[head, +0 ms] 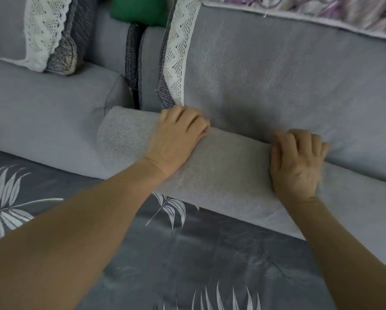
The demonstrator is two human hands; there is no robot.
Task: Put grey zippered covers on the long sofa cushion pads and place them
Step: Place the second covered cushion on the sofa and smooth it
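Left grip (178, 135), right grip (297, 162) curled over long cushion (221, 175); back cushion (277, 74) (lace-edged) pressed against it; leaf-print sheet (210, 253) below.

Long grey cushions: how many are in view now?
2. One long cushion lies left along the sofa back; the second cushion runs right, under the left hand and right hand. More may lie outside the frame.

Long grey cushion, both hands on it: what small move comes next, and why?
Probably push it down and back with both hands. The left hand and right hand curl over the long cushion's far edge, against the back cushion. Its left end lies in front of the neighbouring cushion, not in line with it, so it looks not fully seated.
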